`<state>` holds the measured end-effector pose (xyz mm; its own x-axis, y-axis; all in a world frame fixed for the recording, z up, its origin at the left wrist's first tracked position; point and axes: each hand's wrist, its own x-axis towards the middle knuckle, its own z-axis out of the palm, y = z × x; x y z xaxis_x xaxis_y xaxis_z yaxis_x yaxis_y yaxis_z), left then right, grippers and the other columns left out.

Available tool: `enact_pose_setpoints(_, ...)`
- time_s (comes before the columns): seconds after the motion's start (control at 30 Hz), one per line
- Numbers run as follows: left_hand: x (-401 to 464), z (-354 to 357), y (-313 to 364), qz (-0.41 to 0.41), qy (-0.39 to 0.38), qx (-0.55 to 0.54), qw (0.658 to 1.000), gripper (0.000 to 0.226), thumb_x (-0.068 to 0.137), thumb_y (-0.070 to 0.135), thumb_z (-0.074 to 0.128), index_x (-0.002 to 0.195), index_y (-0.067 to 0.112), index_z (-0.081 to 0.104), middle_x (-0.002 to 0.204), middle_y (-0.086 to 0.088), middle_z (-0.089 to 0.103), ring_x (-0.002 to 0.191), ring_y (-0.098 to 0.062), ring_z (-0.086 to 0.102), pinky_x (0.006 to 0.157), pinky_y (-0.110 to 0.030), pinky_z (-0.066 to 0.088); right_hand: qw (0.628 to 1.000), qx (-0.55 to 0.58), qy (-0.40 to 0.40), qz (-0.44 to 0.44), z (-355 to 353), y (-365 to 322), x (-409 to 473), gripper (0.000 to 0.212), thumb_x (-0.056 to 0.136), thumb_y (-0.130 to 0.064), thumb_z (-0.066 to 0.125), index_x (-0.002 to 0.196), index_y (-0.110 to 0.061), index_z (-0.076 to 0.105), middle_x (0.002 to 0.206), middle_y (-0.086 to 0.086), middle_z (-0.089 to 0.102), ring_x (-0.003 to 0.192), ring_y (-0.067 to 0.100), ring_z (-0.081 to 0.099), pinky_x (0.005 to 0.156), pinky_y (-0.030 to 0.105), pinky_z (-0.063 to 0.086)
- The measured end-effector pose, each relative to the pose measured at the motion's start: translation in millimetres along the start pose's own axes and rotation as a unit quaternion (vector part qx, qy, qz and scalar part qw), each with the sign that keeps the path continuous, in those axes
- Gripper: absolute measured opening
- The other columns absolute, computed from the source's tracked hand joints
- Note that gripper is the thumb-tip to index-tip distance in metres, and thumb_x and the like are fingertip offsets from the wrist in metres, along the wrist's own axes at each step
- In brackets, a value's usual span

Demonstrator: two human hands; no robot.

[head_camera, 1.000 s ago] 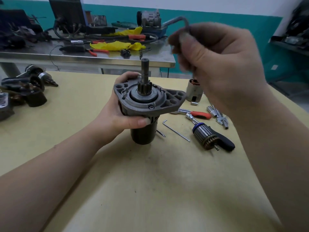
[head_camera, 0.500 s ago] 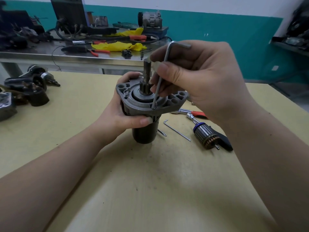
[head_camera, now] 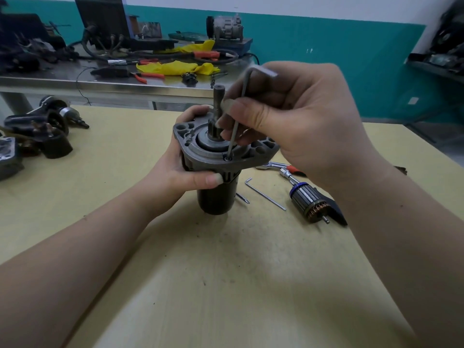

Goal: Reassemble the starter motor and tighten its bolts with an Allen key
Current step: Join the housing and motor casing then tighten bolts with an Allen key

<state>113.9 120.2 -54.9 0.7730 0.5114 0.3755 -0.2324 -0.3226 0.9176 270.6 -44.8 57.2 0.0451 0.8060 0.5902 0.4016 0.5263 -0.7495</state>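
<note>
The starter motor (head_camera: 216,197) stands upright on the yellow table (head_camera: 200,272), black body below, grey flange on top, pinion shaft pointing up. My left hand (head_camera: 185,169) grips it just under the flange from the left. My right hand (head_camera: 296,121) pinches an Allen key (head_camera: 237,121) by its long leg. The key stands nearly vertical with its tip set in a bolt (head_camera: 228,158) on the flange's near edge. Its short leg sticks out to the right above my fingers.
To the right of the motor lie a second, thinner Allen key (head_camera: 265,194), an armature (head_camera: 308,202), a ratchet with a red handle (head_camera: 286,169) and a black part. Other motor parts (head_camera: 40,131) sit at the table's left. A cluttered metal bench (head_camera: 113,79) stands behind.
My right hand came down from above with the Allen key and set its tip into the bolt on the flange. My left hand has kept its grip on the motor.
</note>
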Motion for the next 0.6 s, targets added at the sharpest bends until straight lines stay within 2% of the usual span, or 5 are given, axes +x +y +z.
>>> enact_pose_setpoints(0.17,1,-1,-2,-0.011,-0.014,-0.005,1.000,0.139,0.061,0.046,0.102,0.162,-0.003,0.022,0.155,-0.025,0.052,0.144,-0.036,0.056,0.123,-0.053,0.043,0.995,-0.038,0.081,-0.032,13,4,-3,0.018,0.087,-0.015,0.086,0.083,-0.010,0.069,0.076,0.008,0.075,0.061,0.010,0.071,0.055,0.021,0.055)
enact_pose_setpoints(0.23,0,-1,-2,-0.010,-0.015,0.002,1.000,0.135,0.061,0.036,0.101,0.161,-0.004,0.021,0.154,-0.026,0.051,0.143,-0.037,0.055,0.123,-0.056,0.041,0.997,-0.033,0.058,-0.035,17,5,-4,0.009,0.092,-0.014,0.080,0.092,-0.016,0.072,0.076,-0.004,0.075,0.066,0.003,0.071,0.059,0.013,0.053)
enact_pose_setpoints(0.3,0,-2,-2,-0.005,-0.004,0.007,1.000,0.127,0.064,0.024,0.095,0.162,0.000,0.018,0.155,-0.026,0.050,0.144,-0.038,0.055,0.123,-0.057,0.041,0.999,-0.036,0.031,-0.026,16,5,-4,0.010,0.100,-0.010,0.071,0.104,-0.019,0.072,0.080,-0.017,0.074,0.073,-0.001,0.072,0.062,0.010,0.052)
enact_pose_setpoints(0.43,-2,0,0,-0.003,0.011,-0.001,1.000,0.130,0.066,0.026,0.098,0.163,0.008,0.014,0.157,-0.027,0.047,0.146,-0.040,0.052,0.123,-0.062,0.039,0.998,-0.029,-0.050,0.030,2,-1,0,0.020,0.103,-0.004,0.064,0.108,-0.021,0.074,0.089,-0.015,0.079,0.086,0.009,0.078,0.064,0.019,0.057)
enact_pose_setpoints(0.6,-3,3,6,-0.012,0.022,-0.011,1.000,0.135,0.066,0.046,0.101,0.163,0.009,0.015,0.157,-0.027,0.047,0.146,-0.042,0.052,0.123,-0.067,0.036,0.997,-0.002,-0.037,0.063,-4,0,0,0.010,0.093,-0.009,0.078,0.098,-0.017,0.076,0.091,0.004,0.082,0.084,0.024,0.080,0.060,0.031,0.061)
